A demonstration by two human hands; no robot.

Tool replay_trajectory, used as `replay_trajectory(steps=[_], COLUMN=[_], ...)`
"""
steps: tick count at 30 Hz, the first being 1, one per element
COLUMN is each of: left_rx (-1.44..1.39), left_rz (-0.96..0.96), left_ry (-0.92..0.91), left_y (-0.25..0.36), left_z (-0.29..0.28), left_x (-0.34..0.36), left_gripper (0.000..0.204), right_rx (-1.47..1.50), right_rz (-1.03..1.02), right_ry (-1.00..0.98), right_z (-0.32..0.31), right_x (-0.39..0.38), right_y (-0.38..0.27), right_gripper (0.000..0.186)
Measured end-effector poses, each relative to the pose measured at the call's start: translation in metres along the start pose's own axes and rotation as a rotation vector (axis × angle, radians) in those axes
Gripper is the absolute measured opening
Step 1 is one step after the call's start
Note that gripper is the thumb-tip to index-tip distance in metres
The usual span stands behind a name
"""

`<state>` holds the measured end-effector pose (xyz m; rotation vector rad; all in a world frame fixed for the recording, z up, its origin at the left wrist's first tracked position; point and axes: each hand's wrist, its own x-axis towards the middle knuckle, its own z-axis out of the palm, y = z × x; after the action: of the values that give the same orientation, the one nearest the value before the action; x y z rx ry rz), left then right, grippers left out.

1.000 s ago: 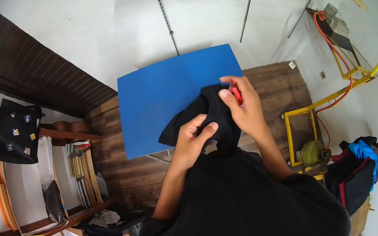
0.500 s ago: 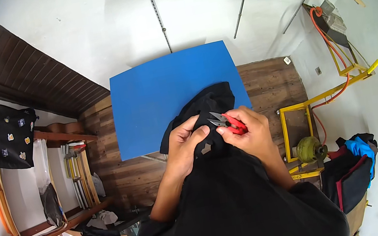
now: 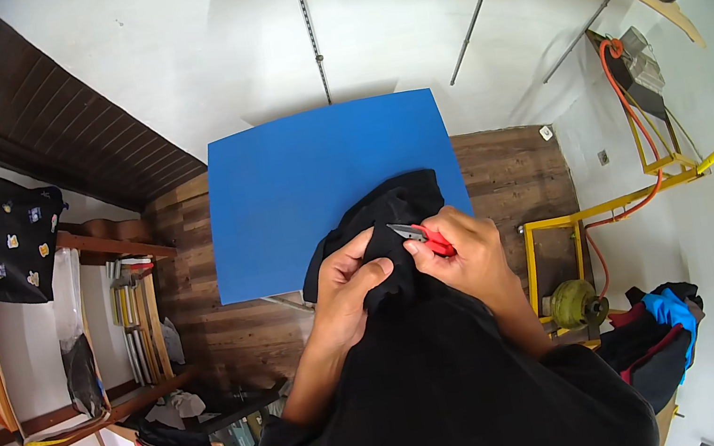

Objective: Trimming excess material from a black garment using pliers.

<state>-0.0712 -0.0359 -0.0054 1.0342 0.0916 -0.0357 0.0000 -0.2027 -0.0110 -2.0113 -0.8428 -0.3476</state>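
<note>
Blades [image 3: 404, 231] on the red snips [image 3: 437, 242] have drawn together. Right hand [image 3: 469, 253] curls around them; left hand [image 3: 345, 290] pinches black cloth [image 3: 391, 200].

A black cloth [image 3: 391, 198] in the left hand [image 3: 345, 287] spreads over the near edge of a rectangular blue tabletop [image 3: 308, 160]; the right hand [image 3: 469, 249], just to the right, holds red-handled metal snips [image 3: 435, 242]. A brown wooden rack [image 3: 117, 243], black fabric bag [image 3: 16, 240] at its far side, stands left; a yellow metal frame [image 3: 531, 273] stands right, a multicoloured clothes heap [image 3: 658, 347] nearer.
</note>
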Motion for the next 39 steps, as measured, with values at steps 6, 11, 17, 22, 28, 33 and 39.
replay_trajectory(steps=[6, 11, 17, 22, 28, 33, 39], left_rx=[-0.070, -0.079, -0.085, -0.092, -0.041, 0.109, 0.495], left_rz=[-0.044, -0.056, -0.034, -0.042, -0.057, -0.038, 0.207], left_ry=[0.005, 0.005, -0.022, -0.006, -0.018, -0.035, -0.033], left_y=[0.000, -0.002, -0.007, -0.014, -0.008, -0.013, -0.018], left_z=[0.006, 0.017, 0.025, 0.030, 0.038, 0.046, 0.046], left_x=[0.009, 0.020, 0.029, 0.026, 0.023, 0.023, 0.028], left_gripper=[0.027, 0.025, 0.027, 0.031, 0.032, 0.023, 0.021], right_rx=[-0.005, 0.020, 0.126, 0.099, 0.124, 0.137, 0.102], right_rz=[-0.040, -0.064, -0.051, -0.073, -0.099, -0.083, -0.071], right_ry=[-0.033, -0.016, 0.007, -0.057, -0.063, 0.056, 0.091], right_z=[-0.007, -0.013, -0.022, -0.027, -0.032, -0.043, -0.049], right_x=[0.010, 0.016, 0.020, 0.020, 0.018, 0.009, -0.004], right_y=[0.014, 0.023, 0.035, 0.043, 0.041, 0.040, 0.038], right_gripper=[0.024, 0.023, 0.019, 0.019, 0.020, 0.023, 0.026])
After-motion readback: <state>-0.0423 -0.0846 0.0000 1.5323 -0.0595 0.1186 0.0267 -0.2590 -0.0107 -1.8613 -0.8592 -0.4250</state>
